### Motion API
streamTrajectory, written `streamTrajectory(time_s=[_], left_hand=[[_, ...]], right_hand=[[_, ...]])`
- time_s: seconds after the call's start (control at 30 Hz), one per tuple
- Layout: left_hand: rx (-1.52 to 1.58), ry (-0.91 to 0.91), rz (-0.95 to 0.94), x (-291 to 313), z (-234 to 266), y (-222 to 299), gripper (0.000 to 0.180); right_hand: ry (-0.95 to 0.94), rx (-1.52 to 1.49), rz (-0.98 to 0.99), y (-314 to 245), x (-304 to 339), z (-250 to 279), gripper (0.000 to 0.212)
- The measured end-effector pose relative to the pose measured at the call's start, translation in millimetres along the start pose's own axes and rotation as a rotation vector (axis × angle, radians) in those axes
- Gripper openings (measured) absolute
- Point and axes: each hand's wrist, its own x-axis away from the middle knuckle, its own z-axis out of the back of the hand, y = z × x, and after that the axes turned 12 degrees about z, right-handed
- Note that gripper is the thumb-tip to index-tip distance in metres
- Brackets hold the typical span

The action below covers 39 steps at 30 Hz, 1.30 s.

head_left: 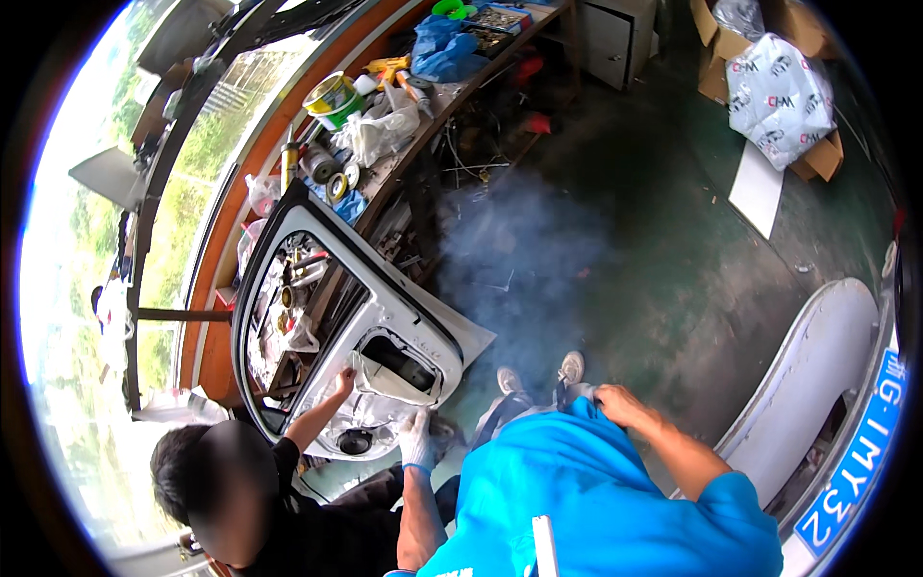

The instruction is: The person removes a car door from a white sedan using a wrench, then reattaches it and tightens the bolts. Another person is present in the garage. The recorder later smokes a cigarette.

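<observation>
A light grey car door (389, 317), stripped of its trim, stands tilted at left centre with its inner side showing. My left hand (414, 440), in a white glove, reaches up to the lower part of the door, its fingers stretched along the panel. Crinkled plastic film (380, 409) covers part of the panel near it. My right hand (623, 406) is bare and bent in at the hem of my blue shirt (538, 462). Its fingers look curled, but what they hold is hidden. A co-worker's bare hand (344, 382) touches the film's edge.
The co-worker in black (317, 519) crouches at lower left. A cluttered workbench (437, 101) runs behind the door. Bluish smoke (524, 240) hangs over the floor. A grey car bumper (803, 356) stands at right. Cardboard boxes (817, 159) and a wrapped white bundle (781, 101) lie at far right.
</observation>
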Motion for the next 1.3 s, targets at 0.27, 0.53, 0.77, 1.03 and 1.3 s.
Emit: streamTrajectory(time_s=[0.27, 0.53, 0.77, 1.03, 1.3], left_hand=[[0.728, -0.353, 0.151, 49, -96, 75, 0.039], [0.817, -0.293, 0.172, 31, -71, 40, 0.035], [0.456, -0.091, 0.126, -13, -70, -12, 0.044], [-0.372, 0.116, -0.179, 65, -99, 21, 0.064], [-0.362, 0.058, -0.236, 40, -107, 15, 0.036]], right_hand=[[0.050, -1.002, 0.192, -129, -75, 66, 0.079], [-0.317, -1.641, 0.178, -148, -89, 51, 0.067], [0.039, -0.793, 0.067, -146, -104, 20, 0.027], [0.171, -0.700, -0.070, -166, -110, 31, 0.021], [0.201, -0.148, 0.124, -180, -113, 32, 0.019]])
